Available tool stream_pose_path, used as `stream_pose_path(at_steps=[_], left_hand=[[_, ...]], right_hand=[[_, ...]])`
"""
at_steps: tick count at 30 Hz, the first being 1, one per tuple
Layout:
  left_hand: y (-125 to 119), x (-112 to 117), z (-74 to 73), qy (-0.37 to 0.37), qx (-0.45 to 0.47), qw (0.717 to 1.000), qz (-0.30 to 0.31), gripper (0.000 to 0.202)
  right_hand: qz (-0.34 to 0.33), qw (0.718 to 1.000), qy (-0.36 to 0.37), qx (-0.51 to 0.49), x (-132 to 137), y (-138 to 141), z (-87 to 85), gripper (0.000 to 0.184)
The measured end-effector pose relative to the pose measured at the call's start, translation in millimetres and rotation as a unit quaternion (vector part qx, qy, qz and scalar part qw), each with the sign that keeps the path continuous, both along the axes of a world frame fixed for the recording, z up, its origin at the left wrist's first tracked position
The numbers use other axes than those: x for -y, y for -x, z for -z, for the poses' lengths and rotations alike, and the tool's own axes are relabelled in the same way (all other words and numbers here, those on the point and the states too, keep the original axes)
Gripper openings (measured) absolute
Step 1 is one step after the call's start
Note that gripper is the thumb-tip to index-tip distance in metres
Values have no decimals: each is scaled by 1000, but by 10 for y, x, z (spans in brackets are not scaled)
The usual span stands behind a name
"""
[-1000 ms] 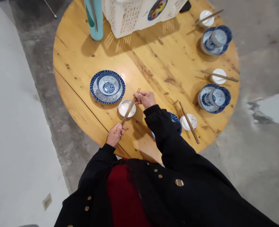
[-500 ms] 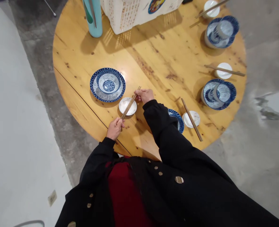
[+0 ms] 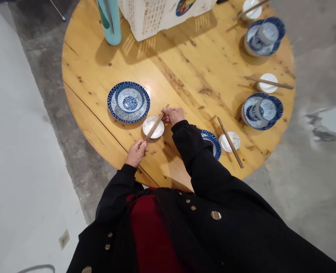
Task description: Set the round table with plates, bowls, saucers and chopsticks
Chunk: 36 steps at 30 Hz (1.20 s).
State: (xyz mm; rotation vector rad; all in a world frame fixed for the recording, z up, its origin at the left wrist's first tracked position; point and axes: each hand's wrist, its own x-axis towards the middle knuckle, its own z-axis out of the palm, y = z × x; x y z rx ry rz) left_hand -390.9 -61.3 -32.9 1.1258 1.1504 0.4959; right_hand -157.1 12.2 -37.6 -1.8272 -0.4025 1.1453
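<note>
A pair of wooden chopsticks (image 3: 155, 126) lies slantwise across a small white dish (image 3: 158, 131). My left hand (image 3: 137, 152) pinches their near end, and my right hand (image 3: 172, 115) has its fingers closed on the far end. Just to the left of the dish is a blue-rimmed plate (image 3: 112, 110) with a patterned blue-and-white bowl (image 3: 130, 102) on it. Another blue-rimmed plate (image 3: 216, 146) is partly hidden behind my right sleeve. Next to it, a second pair of chopsticks (image 3: 229, 142) rests over another white dish (image 3: 234, 139).
Place settings of stacked blue-and-white bowls (image 3: 260, 117) line the right side of the round wooden table (image 3: 90, 125). At the back stand a white plastic basket (image 3: 147, 19) and a turquoise holder (image 3: 113, 36) with a utensil in it.
Both hands keep their hold on the chopsticks over the white dish. My left hand has shifted very slightly left and down; the whole view has drifted a little.
</note>
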Motion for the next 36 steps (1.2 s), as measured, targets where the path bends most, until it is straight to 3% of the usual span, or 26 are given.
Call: stream_pose_path(at_steps=[8,13,17,18,22,25,28,31,36], left_hand=[[-14,-12,-83,22,-16,1000,1,39],[11,-8,-88,9,-65,998,6,40],[158,-29,-111,-53,-147,987,21,39],[222,-32,-118,-74,-172,982,22,38],[542,17,-152,-89,-229,969,-9,36],[746,116,-215,-82,-259,962,-38,35],[797,212,-316,-94,-300,948,-44,34],[667,240,-404,-162,-356,920,-16,31],[282,141,-444,-278,-420,863,35,31]], right_hand=[[3,1000,15,18,14,46,-89,29],[14,999,21,37,23,50,-29,31],[64,992,-17,106,75,-13,-47,14],[76,989,-45,121,121,-24,-97,17],[54,974,-186,118,561,94,-440,37],[-10,974,-217,70,1135,364,-616,34],[-40,986,-160,7,1731,640,-554,34],[-27,994,-96,-40,2167,763,-375,37],[-19,995,-90,-41,2399,574,-264,37]])
